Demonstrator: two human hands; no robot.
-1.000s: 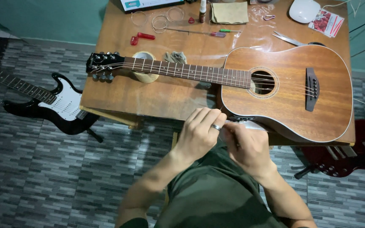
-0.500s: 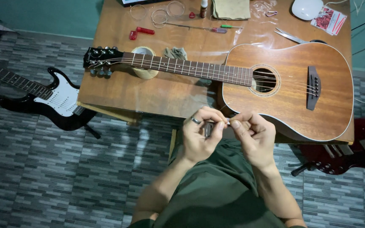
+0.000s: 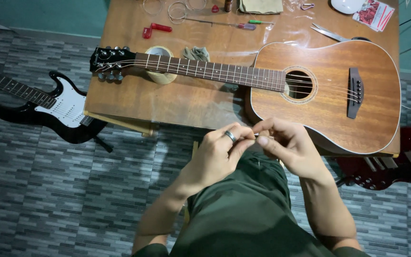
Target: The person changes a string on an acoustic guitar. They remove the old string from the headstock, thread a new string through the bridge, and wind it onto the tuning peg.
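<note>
We pinch small pale item (image 3: pixel 257 135) between left hand (image 3: pixel 220 154) and right hand (image 3: pixel 288 145), both narrow on it, just below acoustic guitar (image 3: pixel 327 90) body edge; item kind unclear, hands equally near.

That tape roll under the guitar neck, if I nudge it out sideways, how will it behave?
The tape roll lies flat on the table, so it would likely slide rather than roll. It looks light, a hollow ring. The acoustic guitar neck appears to rest on it, so pushing it out would probably let the neck drop and the roll may drag under that load.
</note>
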